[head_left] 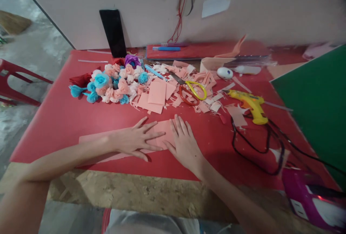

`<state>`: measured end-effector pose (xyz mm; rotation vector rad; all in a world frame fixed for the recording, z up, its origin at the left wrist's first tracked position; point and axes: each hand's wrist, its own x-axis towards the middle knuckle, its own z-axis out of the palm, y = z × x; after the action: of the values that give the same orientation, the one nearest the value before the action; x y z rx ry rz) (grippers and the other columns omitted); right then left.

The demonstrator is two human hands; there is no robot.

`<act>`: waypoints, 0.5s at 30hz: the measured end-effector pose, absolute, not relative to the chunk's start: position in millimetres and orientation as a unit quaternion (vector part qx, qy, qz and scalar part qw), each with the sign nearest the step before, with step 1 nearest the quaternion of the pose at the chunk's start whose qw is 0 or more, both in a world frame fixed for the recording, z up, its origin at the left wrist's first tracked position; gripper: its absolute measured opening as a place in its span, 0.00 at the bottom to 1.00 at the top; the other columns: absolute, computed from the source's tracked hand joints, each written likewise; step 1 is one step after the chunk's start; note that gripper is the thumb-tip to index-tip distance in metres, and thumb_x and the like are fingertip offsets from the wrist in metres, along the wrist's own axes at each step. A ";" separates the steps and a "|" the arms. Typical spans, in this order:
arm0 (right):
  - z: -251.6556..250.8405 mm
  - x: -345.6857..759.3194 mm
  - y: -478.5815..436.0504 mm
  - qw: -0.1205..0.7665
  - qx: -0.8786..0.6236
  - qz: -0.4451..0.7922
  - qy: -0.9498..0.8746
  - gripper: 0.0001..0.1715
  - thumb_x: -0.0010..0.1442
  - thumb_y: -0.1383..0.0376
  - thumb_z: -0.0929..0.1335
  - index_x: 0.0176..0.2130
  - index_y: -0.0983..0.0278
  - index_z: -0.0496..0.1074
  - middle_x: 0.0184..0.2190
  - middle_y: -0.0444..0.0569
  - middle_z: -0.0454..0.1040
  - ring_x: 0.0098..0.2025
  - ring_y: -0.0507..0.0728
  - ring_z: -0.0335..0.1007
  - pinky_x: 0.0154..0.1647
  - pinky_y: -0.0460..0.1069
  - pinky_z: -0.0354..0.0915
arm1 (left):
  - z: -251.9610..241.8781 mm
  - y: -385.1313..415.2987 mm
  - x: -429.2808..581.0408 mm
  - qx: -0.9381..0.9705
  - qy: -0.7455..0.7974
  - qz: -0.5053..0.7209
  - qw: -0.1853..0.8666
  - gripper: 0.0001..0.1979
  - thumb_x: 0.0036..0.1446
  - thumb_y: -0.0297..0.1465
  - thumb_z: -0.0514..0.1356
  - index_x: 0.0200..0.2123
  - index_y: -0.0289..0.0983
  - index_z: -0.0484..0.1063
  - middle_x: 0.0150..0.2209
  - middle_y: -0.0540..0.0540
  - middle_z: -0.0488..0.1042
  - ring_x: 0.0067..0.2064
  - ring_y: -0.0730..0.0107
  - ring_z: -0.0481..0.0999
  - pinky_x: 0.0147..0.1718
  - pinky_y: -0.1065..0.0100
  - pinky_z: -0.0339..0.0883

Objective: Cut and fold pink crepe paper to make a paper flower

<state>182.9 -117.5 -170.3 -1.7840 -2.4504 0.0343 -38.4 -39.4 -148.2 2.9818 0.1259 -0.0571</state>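
A long strip of pink paper (pixel 93 139) lies across the red table in front of me, its right end folded over. My left hand (pixel 136 138) rests flat on the strip, fingers spread. On the folded end lies my right hand (pixel 186 145), palm down with its fingers stretched out. Beyond my hands are cut pink paper pieces (pixel 157 92) in a small stack. Scissors (pixel 189 86) with yellow and red handles lie among pink scraps. To their left sits a pile of paper flowers (pixel 110 84) in pink, white, blue, purple and red.
A yellow glue gun (pixel 250 104) with a looping black cord lies at the right, near a purple power box (pixel 310 194). A phone (pixel 112 34) leans on the wall. A green board (pixel 313 107) stands at the right edge. Pens (pixel 166 48) lie at the back.
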 end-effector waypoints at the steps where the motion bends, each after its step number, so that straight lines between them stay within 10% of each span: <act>1: -171.5 183.2 -117.7 0.058 -0.588 0.012 -0.807 0.39 0.62 0.53 0.56 0.60 0.80 0.52 0.62 0.70 0.48 0.64 0.69 0.44 0.60 0.63 0.47 | -148.8 -39.5 -38.8 0.996 0.042 -0.018 0.077 0.32 0.55 0.52 0.51 0.61 0.55 0.47 0.66 0.47 0.42 0.66 0.41 0.37 0.57 0.35 0.35; 15: -169.3 181.8 -117.4 0.058 -0.588 0.004 -0.807 0.39 0.63 0.52 0.52 0.60 0.80 0.52 0.62 0.71 0.49 0.64 0.69 0.44 0.59 0.62 0.48 | -122.6 -52.4 -33.0 0.996 0.062 -0.017 0.070 0.32 0.56 0.51 0.50 0.62 0.52 0.48 0.66 0.42 0.41 0.66 0.46 0.42 0.58 0.37 0.37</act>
<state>181.8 -117.4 -169.3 -1.7835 -2.4450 0.0114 -33.0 -52.4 -122.6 2.9955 0.1854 -0.0517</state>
